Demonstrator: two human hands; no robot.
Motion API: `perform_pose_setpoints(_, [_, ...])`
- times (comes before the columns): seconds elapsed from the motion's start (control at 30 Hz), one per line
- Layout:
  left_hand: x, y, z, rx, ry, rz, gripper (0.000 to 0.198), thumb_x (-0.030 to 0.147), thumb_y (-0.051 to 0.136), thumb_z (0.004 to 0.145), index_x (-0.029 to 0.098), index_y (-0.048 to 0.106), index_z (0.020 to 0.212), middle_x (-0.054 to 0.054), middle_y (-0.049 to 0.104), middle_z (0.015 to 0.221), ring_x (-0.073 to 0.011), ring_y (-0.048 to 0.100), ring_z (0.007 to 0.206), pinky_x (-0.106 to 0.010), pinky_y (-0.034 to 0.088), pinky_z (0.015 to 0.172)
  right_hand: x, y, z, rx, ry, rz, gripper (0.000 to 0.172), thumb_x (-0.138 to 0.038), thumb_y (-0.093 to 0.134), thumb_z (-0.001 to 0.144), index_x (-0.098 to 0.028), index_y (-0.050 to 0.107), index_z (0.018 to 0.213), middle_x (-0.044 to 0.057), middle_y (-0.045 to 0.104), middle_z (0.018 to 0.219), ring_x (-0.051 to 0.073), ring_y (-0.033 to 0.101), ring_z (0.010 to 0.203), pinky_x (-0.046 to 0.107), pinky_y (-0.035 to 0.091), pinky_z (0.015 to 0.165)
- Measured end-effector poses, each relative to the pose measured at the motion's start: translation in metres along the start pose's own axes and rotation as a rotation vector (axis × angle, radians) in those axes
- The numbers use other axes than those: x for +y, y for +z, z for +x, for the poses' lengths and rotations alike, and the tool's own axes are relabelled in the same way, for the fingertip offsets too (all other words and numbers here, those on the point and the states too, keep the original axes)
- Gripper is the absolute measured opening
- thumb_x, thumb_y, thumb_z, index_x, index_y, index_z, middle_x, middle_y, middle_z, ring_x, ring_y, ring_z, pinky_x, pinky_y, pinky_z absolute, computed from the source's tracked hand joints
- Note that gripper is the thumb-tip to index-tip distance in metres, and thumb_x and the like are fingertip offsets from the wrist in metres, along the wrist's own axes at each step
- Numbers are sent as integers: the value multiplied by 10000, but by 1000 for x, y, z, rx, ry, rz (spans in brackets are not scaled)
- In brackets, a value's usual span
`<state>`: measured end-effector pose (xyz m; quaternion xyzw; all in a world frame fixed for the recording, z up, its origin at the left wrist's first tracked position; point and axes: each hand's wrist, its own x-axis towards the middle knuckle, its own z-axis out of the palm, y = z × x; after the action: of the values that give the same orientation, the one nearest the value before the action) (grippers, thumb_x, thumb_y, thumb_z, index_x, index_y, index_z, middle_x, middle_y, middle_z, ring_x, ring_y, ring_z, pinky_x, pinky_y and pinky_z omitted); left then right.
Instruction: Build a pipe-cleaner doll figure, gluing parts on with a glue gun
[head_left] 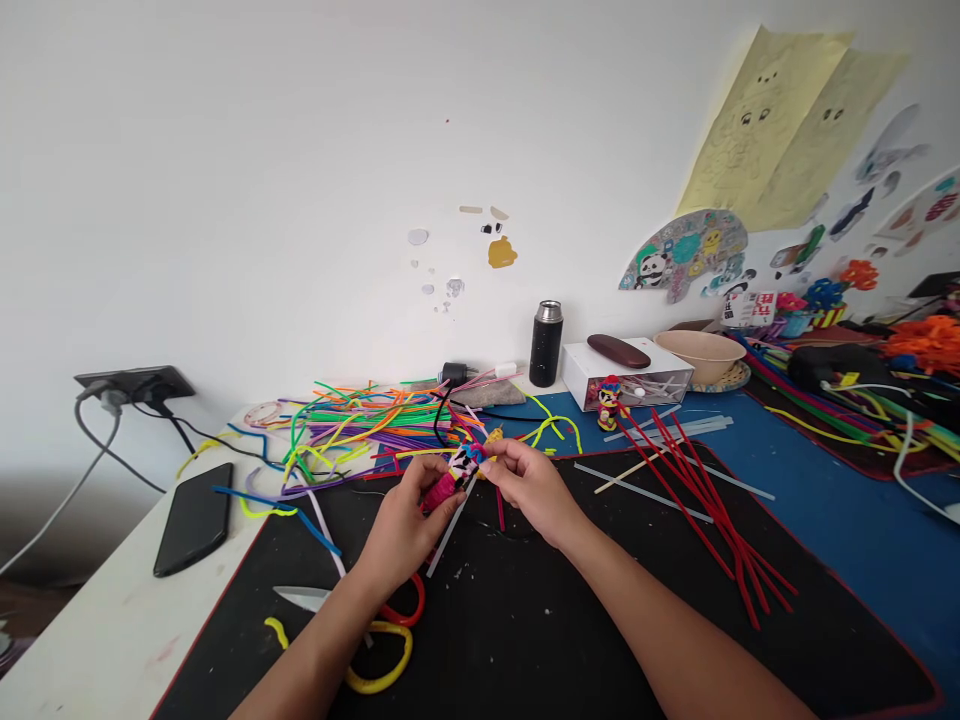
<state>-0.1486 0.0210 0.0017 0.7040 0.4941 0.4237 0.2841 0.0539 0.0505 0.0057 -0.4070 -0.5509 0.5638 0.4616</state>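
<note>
A small pipe-cleaner doll (463,462) with a magenta body, a black-and-white face and a blue top is held above the black mat (525,640). My left hand (409,515) is closed around its magenta lower part. At the blue top, my right hand (534,488) pinches with thumb and forefinger. Just behind the doll shows a yellow fuzzy piece (493,438). Scissors with red and yellow handles (390,670) lie partly under my left forearm. A similar finished-looking doll (610,402) stands by the white box.
Coloured pipe cleaners (360,430) are heaped at the back left. Red pipe cleaners (720,520) and clear sticks (645,492) lie to the right. A phone (195,520) rests at left. Behind stand a black bottle (546,345), a white box (585,372) and a bowl (701,352).
</note>
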Motion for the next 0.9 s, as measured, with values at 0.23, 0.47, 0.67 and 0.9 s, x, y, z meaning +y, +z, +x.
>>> perform_pose_setpoints(0.23, [5,0,1,-191,-159,-242,325,367,692,875,268,467,1088,-14,741,958,-232,740,977,-373,569,883,1,-1,1,-8,14,-5,390,-498,760,831,-181,702,1051,-79,421,608,99,340,507,250,241,479])
perform_pose_setpoints(0.47, [0,1,2,-236,-195,-316,416,316,720,856,248,498,1201,-15,743,948,-203,722,886,-337,552,822,4,-1,2,-53,8,5,389,-493,760,847,-192,717,1090,-79,423,594,101,334,502,252,249,484])
perform_pose_setpoints(0.67, [2,2,1,-307,-275,-386,375,348,719,847,226,546,1157,0,683,904,-156,649,696,-293,544,654,4,-2,2,-103,-14,8,347,-464,746,871,-196,726,1091,-79,424,595,95,339,497,249,250,485])
perform_pose_setpoints(0.9, [10,-1,1,-405,-297,-455,433,456,772,836,208,587,1138,-39,655,977,-171,633,773,-289,544,645,3,0,1,-123,-3,-16,349,-459,735,872,-178,705,1077,-79,455,603,98,367,505,252,274,497])
